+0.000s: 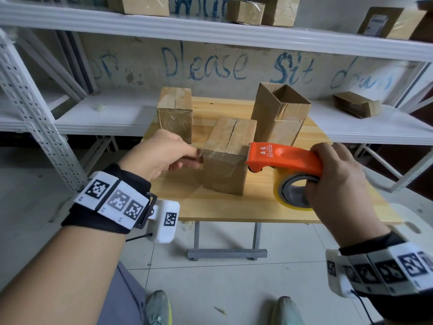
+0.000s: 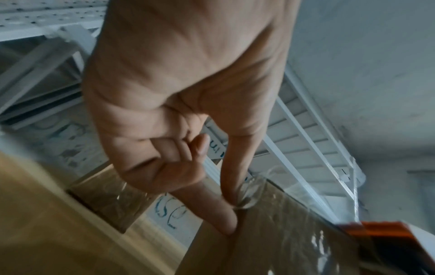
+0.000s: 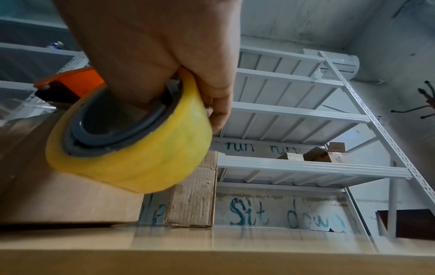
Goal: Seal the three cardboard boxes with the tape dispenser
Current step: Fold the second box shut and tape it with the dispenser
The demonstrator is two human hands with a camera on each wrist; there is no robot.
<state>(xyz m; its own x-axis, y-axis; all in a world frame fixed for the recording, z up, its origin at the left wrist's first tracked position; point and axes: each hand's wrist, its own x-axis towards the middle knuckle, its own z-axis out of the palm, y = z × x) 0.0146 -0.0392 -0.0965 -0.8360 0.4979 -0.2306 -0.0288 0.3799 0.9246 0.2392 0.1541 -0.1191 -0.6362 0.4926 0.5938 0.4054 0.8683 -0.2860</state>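
Three cardboard boxes stand on a wooden table (image 1: 220,207). The near box (image 1: 225,174) has clear tape across its front top edge. My left hand (image 1: 161,156) pinches the tape end (image 2: 249,191) at that box's left top corner with thumb and index finger. My right hand (image 1: 337,179) grips the orange tape dispenser (image 1: 283,158) with its yellow roll (image 3: 132,148); the blade end touches the box's right top corner. A closed, taped box (image 1: 175,113) stands behind on the left. A taller box (image 1: 278,113) at the back right has its flaps open.
White metal shelving (image 1: 210,26) runs behind and above the table, with several cardboard boxes on it. A flattened box (image 1: 356,104) lies on the shelf to the right. The table's front edge is near my wrists; the tiled floor and my shoes lie below.
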